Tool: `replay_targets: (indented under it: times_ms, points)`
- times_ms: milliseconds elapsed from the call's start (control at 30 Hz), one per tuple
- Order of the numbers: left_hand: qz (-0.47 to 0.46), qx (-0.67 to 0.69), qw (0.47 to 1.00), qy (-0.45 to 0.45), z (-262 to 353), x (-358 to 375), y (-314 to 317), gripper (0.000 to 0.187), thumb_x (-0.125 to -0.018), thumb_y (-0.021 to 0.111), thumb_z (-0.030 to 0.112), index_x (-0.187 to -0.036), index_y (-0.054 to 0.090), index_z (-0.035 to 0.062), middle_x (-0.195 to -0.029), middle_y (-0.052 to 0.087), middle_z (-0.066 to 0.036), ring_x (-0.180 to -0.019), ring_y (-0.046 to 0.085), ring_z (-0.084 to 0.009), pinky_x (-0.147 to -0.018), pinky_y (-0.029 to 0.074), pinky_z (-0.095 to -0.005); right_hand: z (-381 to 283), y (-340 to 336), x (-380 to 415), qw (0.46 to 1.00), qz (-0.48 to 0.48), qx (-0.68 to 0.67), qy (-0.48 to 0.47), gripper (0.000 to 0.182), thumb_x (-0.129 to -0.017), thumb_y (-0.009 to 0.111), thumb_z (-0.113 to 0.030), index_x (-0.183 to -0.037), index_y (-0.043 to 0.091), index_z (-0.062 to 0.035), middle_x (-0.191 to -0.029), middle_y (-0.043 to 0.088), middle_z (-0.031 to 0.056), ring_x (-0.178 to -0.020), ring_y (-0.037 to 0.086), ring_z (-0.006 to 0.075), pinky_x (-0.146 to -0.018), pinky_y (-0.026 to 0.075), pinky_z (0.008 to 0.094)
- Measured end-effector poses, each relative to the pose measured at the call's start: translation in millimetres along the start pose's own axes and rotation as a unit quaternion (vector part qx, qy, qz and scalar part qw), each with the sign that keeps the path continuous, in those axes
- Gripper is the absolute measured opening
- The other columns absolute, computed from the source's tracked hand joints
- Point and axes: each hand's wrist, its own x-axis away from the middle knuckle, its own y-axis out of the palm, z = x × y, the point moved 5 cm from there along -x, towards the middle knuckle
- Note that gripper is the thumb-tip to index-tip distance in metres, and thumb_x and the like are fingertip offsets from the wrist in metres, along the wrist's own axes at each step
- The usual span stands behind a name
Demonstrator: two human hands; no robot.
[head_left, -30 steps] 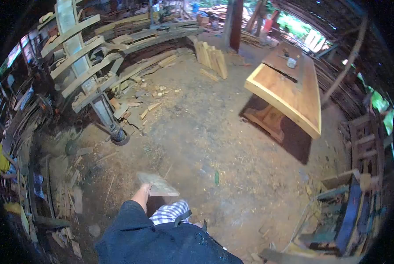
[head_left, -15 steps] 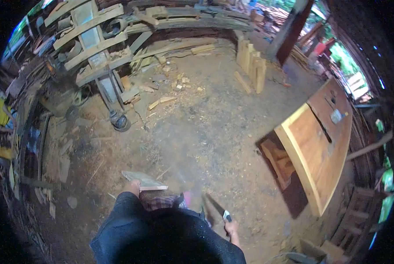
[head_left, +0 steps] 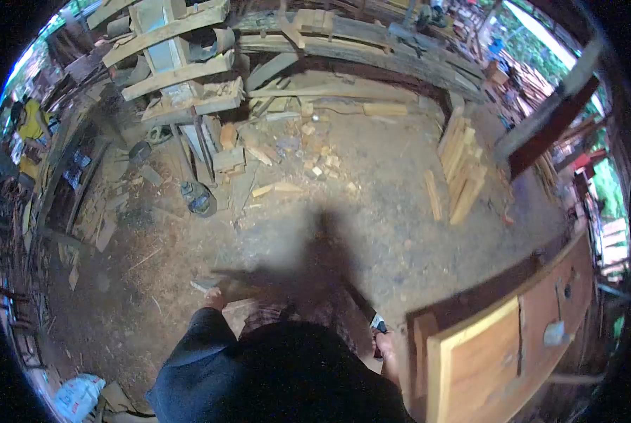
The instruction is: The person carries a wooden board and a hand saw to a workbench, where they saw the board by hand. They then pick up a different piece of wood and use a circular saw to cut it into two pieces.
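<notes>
My left hand (head_left: 215, 299) is closed on the edge of a flat wooden board (head_left: 240, 304), held low in front of my body. Much of that board lies in dark shadow, so its outline is hard to make out. On the other side, my right hand (head_left: 385, 344) grips the black-and-white handle of a handsaw (head_left: 362, 304). The dark blade points forward and to the left, away from me, apart from the board. A wooden workbench (head_left: 479, 349) stands close to the right of my right hand.
Upright wooden pieces (head_left: 462, 169) stand ahead on the right, near a leaning post (head_left: 551, 127). Small offcuts (head_left: 319, 168) litter the dirt floor. A wooden rack (head_left: 178, 81) and a dark container (head_left: 197, 199) are front left; a white bag (head_left: 79, 397) lies at lower left.
My view has shifted toward the right-hand bench, which now appears nearer and lower. The board and handsaw are still in my hands, and a dark shadow now covers the ground before me.
</notes>
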Motion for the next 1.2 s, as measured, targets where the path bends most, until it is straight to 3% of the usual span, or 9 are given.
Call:
replay_targets:
  times_ms: [67,233,267,300,533,900,1033,1100,1200]
  points:
    - [0.064,-0.002,0.997,-0.044,20,-28,-40,0.021,-0.087,0.05,0.024,-0.091,0.06,0.0058,-0.072,0.055,-0.006,-0.058,0.051,-0.0201,-0.05,0.042,-0.0358,61,-10,-127,0.993,0.001,0.088,-0.082,0.009,-0.079,0.059,-0.012,-0.079,0.057,-0.0033,-0.058,0.053,0.0027,-0.046,0.052,0.0124,-0.04,0.041,0.0279]
    - [0.207,-0.009,0.967,-0.148,81,-131,-107,0.031,-0.084,0.058,0.04,-0.089,0.064,0.0101,-0.06,0.051,0.0,-0.048,0.04,-0.0115,-0.043,0.033,-0.0292,-169,-62,-186,0.992,-0.091,-0.055,-0.069,0.019,-0.077,0.064,-0.02,-0.083,0.053,-0.0054,-0.057,0.051,0.0021,-0.044,0.05,0.0126,-0.04,0.043,0.0287]
    - [0.263,0.416,0.832,-0.257,81,-159,-111,0.031,-0.083,0.061,0.04,-0.087,0.062,0.0097,-0.057,0.047,0.002,-0.046,0.036,-0.0091,-0.041,0.03,-0.0284,-199,-68,-216,0.989,-0.084,-0.067,-0.106,0.02,-0.078,0.064,-0.021,-0.082,0.052,-0.0059,-0.057,0.051,0.0023,-0.044,0.05,0.0124,-0.039,0.043,0.0284]
    - [0.283,0.745,0.514,-0.317,96,-196,-119,0.031,-0.082,0.063,0.04,-0.085,0.06,0.0092,-0.054,0.043,0.005,-0.045,0.033,-0.0068,-0.04,0.028,-0.0276,-223,-70,-243,0.984,-0.082,-0.078,-0.14,0.02,-0.079,0.064,-0.022,-0.081,0.052,-0.0064,-0.057,0.052,0.0025,-0.044,0.05,0.0123,-0.039,0.043,0.028]
    - [0.31,0.788,0.485,-0.22,150,-408,-331,0.05,-0.079,0.071,0.027,-0.118,0.052,0.0021,-0.104,0.062,-0.006,-0.091,0.056,-0.0127,-0.083,0.044,-0.028,-420,-97,-379,0.982,-0.095,-0.103,-0.128,0.016,-0.084,0.061,-0.017,-0.085,0.049,-0.0051,-0.06,0.052,0.0032,-0.044,0.05,0.0108,-0.039,0.044,0.0249]
    - [0.279,0.857,0.415,-0.12,261,-772,-520,0.036,-0.082,0.068,0.021,-0.112,0.055,0.0052,-0.102,0.062,-0.004,-0.094,0.055,-0.0135,-0.083,0.044,-0.0305,-687,-164,-569,0.946,-0.079,-0.178,-0.258,0.018,-0.083,0.063,-0.015,-0.082,0.048,-0.0055,-0.063,0.057,0.0056,-0.047,0.054,0.0124,-0.043,0.045,0.0262]
    - [0.282,0.836,0.461,-0.095,309,-912,-565,0.037,-0.084,0.065,0.031,-0.111,0.056,0.0082,-0.101,0.061,-0.009,-0.08,0.058,-0.0204,-0.072,0.048,-0.0347,-766,-196,-655,0.936,-0.067,-0.255,-0.232,0.019,-0.08,0.066,-0.013,-0.082,0.048,-0.0068,-0.065,0.057,0.0059,-0.048,0.054,0.0132,-0.043,0.046,0.0281]
    - [0.15,0.487,0.798,-0.321,311,-978,-571,0.031,-0.082,0.068,0.02,-0.106,0.054,0.0048,-0.097,0.062,-0.007,-0.084,0.058,-0.0151,-0.072,0.047,-0.031,-829,-208,-678,0.927,-0.143,-0.308,-0.159,0.019,-0.082,0.065,-0.014,-0.081,0.047,-0.0083,-0.065,0.057,0.0054,-0.047,0.053,0.012,-0.041,0.045,0.0266]
    - [0.18,0.608,0.74,-0.222,328,-1090,-594,0.034,-0.082,0.069,0.019,-0.107,0.053,0.0035,-0.097,0.062,-0.008,-0.083,0.058,-0.0154,-0.071,0.048,-0.0317,-909,-222,-728,0.926,-0.077,-0.261,-0.262,0.015,-0.085,0.06,-0.013,-0.089,0.047,-0.008,-0.067,0.057,0.0042,-0.048,0.052,0.0102,-0.041,0.043,0.0228]
